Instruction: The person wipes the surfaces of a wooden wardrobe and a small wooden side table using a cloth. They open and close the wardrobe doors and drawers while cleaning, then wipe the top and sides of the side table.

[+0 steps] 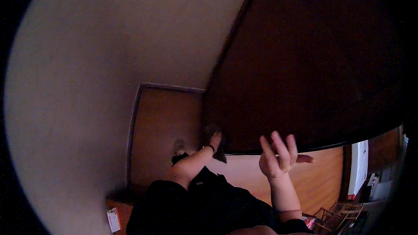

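My left hand (215, 138), with a dark band at the wrist, reaches down beside the lower corner of a large dark brown panel (303, 65), perhaps a door. A dark, blurred thing (220, 155) lies at this hand; whether it is a cloth or a shoe, and whether my fingers hold it, I cannot tell. Raised near the panel's near edge, my right hand (280, 158) has its fingers apart and nothing in them. A greyish shoe (179, 146) shows dimly on the wooden floor (163, 120).
A pale wall (81, 55) with a dark baseboard (132, 137) stands at left. A small printed box or card (114, 219) is on a brown surface at lower left. At lower right are a wooden chair or rack (346, 210) and a white panel (358, 169).
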Demonstrator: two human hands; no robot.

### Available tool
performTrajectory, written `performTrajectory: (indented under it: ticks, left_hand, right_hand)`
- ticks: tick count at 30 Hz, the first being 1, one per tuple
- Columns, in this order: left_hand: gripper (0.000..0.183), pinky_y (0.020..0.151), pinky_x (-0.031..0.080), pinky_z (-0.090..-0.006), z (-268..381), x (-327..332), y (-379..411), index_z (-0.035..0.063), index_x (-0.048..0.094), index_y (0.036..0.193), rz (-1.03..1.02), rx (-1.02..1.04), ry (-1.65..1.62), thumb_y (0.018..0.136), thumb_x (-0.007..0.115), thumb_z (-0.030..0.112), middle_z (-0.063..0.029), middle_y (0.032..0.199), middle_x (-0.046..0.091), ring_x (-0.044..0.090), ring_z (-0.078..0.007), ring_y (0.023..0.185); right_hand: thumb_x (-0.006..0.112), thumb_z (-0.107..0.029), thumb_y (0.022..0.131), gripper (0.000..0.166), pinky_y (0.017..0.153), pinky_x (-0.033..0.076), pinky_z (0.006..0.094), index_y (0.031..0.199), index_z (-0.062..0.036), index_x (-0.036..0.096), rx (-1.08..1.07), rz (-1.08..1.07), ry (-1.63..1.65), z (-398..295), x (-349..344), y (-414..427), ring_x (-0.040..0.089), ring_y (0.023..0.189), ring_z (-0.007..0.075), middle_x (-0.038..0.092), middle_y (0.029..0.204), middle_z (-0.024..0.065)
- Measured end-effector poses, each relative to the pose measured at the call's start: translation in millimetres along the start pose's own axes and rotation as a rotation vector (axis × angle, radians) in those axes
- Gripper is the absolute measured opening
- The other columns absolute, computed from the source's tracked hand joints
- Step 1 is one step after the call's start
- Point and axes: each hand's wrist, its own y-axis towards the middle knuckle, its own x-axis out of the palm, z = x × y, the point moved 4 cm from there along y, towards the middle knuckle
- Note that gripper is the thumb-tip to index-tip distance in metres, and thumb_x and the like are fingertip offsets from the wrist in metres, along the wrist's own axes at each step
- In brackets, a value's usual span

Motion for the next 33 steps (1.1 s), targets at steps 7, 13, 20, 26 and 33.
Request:
performTrajectory:
  ticks: [7, 13, 20, 26, 33]
  left_hand:
    - [0.048, 0.108, 0.031, -0.042, 143, 38, -12, 0.0046, 0.045, 0.136, 0.24, 0.521, 0.389, 0.095, 0.047, 0.031, -0.0238, 0.141, 0.039, 0.034, -0.0383, 0.132]
    - [0.044, 0.106, 0.033, -0.0462, 87, 28, -12, 0.006, 0.048, 0.133, 0.224, 0.623, 0.675, 0.095, 0.047, 0.027, -0.0232, 0.14, 0.04, 0.033, -0.038, 0.132]
    - [0.042, 0.102, 0.035, -0.0481, -19, 28, 9, 0.0063, 0.05, 0.131, 0.0, 0.367, 0.843, 0.093, 0.047, 0.024, -0.0226, 0.139, 0.041, 0.035, -0.0379, 0.13]
    - [0.041, 0.099, 0.037, -0.0498, -29, 27, 45, 0.0066, 0.052, 0.129, -0.019, 0.386, 1.061, 0.092, 0.048, 0.022, -0.022, 0.138, 0.042, 0.037, -0.0378, 0.128]
    - [0.038, 0.094, 0.04, -0.0493, 82, -26, 86, 0.0065, 0.054, 0.126, -0.088, 0.437, 1.372, 0.092, 0.045, 0.019, -0.0188, 0.135, 0.046, 0.045, -0.0378, 0.117]
  right_hand:
    - [0.056, -0.014, 0.082, 0.032, 0.115, 0.017, 0.0462, 0.111, -0.003, 0.063, -0.203, -0.612, 0.668, -69, 41, -17, 0.042, 0.132, 0.0256, 0.052, 0.135, 0.0098]
    - [0.046, -0.013, 0.086, 0.052, 0.115, 0.017, 0.0493, 0.136, 0.0009, 0.044, -0.046, -0.918, 0.334, -98, 132, -49, 0.025, 0.141, 0.0273, 0.032, 0.149, 0.0141]
    - [0.056, -0.015, 0.083, 0.056, 0.114, 0.008, 0.0558, 0.136, -0.0005, 0.044, 0.202, -1.051, 0.359, -98, 172, -74, 0.022, 0.142, 0.0302, 0.032, 0.149, 0.0146]
    - [0.055, -0.008, 0.082, 0.055, 0.114, 0.009, 0.0557, 0.135, 0.0001, 0.044, 0.261, -1.161, 0.395, -88, 167, -75, 0.02, 0.142, 0.0329, 0.031, 0.149, 0.0167]
    - [0.053, 0.004, 0.08, 0.053, 0.113, 0.022, 0.053, 0.132, 0.0027, 0.046, 0.478, -1.259, 0.434, -129, 146, -33, 0.023, 0.14, 0.0353, 0.03, 0.148, 0.0204]
